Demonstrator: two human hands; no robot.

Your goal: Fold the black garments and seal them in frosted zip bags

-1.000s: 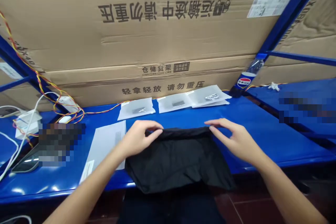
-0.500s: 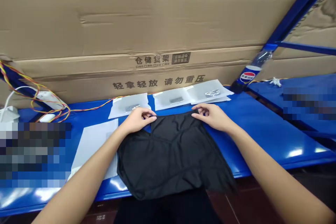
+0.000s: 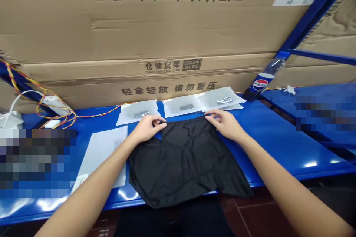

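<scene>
A black cloth garment (image 3: 186,163) lies spread flat on the blue steel shelf (image 3: 278,148), its lower hem hanging slightly over the near edge. My left hand (image 3: 147,127) pinches the far left corner of the garment, and my right hand (image 3: 224,124) holds its far right corner. Just beyond the hands lie translucent plastic bags (image 3: 180,105), each with a small dark item inside. A white paper sheet (image 3: 102,155) lies under my left forearm, beside the garment.
Large cardboard boxes (image 3: 155,33) stand along the back of the shelf. A Pepsi bottle (image 3: 264,77) stands at the back right. Red and yellow wires (image 3: 97,114) run along the back left. Blurred patches cover areas at left and right.
The garment now lies spread out further instead of bunched. My hands have moved from above its far edge to its far corners. The view has tilted slightly downward.
</scene>
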